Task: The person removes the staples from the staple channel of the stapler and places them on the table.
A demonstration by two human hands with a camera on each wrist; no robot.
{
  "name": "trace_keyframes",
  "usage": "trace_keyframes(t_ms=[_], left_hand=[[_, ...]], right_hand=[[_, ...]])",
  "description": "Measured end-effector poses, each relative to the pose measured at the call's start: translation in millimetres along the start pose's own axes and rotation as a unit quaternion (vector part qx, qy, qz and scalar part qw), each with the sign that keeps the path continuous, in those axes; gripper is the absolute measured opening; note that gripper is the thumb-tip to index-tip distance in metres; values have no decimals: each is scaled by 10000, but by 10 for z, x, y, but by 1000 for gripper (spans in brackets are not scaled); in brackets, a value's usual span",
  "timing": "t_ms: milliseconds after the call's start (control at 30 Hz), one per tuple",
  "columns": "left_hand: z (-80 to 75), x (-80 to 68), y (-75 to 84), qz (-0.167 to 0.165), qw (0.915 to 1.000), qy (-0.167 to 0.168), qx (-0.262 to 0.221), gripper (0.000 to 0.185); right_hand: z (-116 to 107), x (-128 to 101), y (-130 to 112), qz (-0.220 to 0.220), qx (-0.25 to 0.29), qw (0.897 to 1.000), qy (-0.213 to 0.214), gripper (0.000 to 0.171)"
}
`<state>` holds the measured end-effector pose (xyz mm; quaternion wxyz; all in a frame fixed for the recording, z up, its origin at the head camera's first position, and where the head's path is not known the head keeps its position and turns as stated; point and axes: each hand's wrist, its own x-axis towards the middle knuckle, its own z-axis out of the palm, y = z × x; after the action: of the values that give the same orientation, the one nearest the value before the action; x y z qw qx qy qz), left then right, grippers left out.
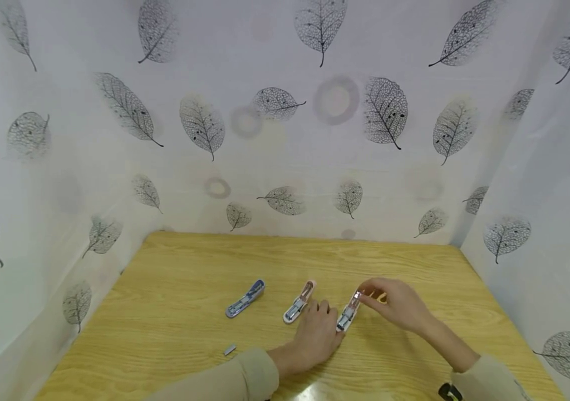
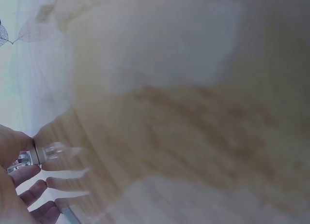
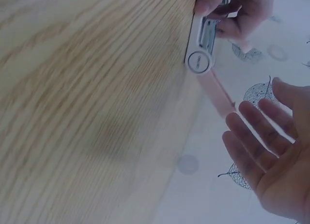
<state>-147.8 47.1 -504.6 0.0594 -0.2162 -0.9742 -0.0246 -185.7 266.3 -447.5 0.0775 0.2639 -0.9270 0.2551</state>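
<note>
A pink-and-white stapler [image 1: 348, 314] lies swung open on the table, its metal staple channel facing up. My left hand [image 1: 317, 333] grips its near end between thumb and fingers; the right wrist view shows that grip at the white base [image 3: 198, 63]. At the stapler's far end is my right hand [image 1: 400, 303], its fingertips beside the pink top arm [image 3: 215, 93]. The right wrist view has those fingers extended, with the thumb apart. Left of the left hand lies a second pink-and-white stapler [image 1: 299, 302], also opened out. Farther left is an opened blue stapler [image 1: 245, 299].
A small strip of staples [image 1: 229, 349] lies near the left forearm. The wooden table [image 1: 180, 267] is enclosed at the back and sides by white sheets [image 1: 285, 156] printed with leaves. A dark band [image 1: 449, 391] shows at the right sleeve's cuff.
</note>
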Motion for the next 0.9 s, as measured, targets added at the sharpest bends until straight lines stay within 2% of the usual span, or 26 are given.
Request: trace_keyframes(t_ms=[67,167,267,367,500,667,900], left_hand=[[-4,-1,-1,-8,10000,-10,22,47],[1,1,-3,-18,10000,-32,28,47],[12,5,-5,-28,10000,-66,-39,47],[22,7,-5,-29,9999,-83,-111,46],[20,8,-6,-9,9999,-86,-105,47],[21,3,-9,13,10000,-28,-42,47],[15,-1,-13,32,10000,54,32,46]], right_hand=[[-11,7,-40,337,500,9980,-207,19],[-6,19,-78,824,1231,9877,-496,22],[29,27,-115,1293,2054,9668,-801,24],[83,25,-138,1587,2701,9439,-1047,24],[154,12,-150,1748,3047,9283,-1218,24],[241,-5,-164,1859,3102,9239,-1248,23],[334,1,-173,1869,2959,9286,-1234,19]])
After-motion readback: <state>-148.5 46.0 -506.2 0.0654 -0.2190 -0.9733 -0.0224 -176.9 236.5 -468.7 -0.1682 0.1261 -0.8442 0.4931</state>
